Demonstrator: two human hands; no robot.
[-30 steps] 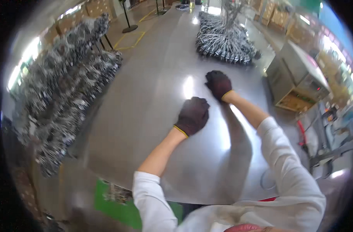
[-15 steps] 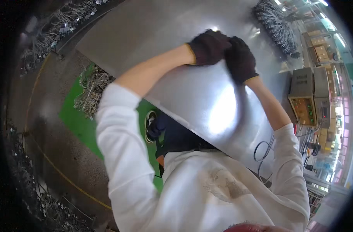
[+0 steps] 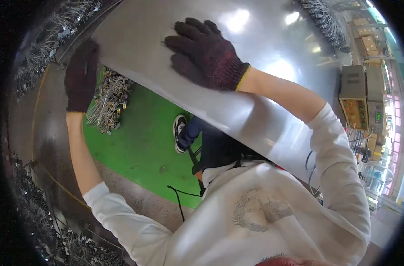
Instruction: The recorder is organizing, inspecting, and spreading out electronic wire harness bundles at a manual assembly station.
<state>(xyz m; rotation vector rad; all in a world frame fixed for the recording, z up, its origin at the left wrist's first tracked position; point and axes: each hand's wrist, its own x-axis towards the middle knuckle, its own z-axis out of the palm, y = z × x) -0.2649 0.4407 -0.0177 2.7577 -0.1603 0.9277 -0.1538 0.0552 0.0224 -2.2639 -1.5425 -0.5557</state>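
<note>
Both my hands wear dark maroon knit gloves with yellow cuff edges. My right hand (image 3: 207, 56) is open above the shiny metal tabletop (image 3: 166, 95), its fingers spread toward the left and far side. Nothing is in it. Beyond the table's left edge, my left hand (image 3: 82, 75) is held out near the far left corner. Its fingers look stretched out, though dark and blurred, and I make out nothing in it. Just right of that glove, a bundle of grey cables with connectors (image 3: 110, 102) hangs or lies over the green floor; which one I cannot tell.
A heap of cables (image 3: 324, 24) lies on the table's far right. Boxy instruments (image 3: 355, 99) with lit displays stand along the right side, near a black cable loop (image 3: 309, 162). Racks of hanging cables (image 3: 60, 33) line the left. My shoe (image 3: 179, 133) rests on the green floor (image 3: 144, 164).
My hands were together over the table and have parted. The left swung left past the table's edge; the right moved left and spread its fingers.
</note>
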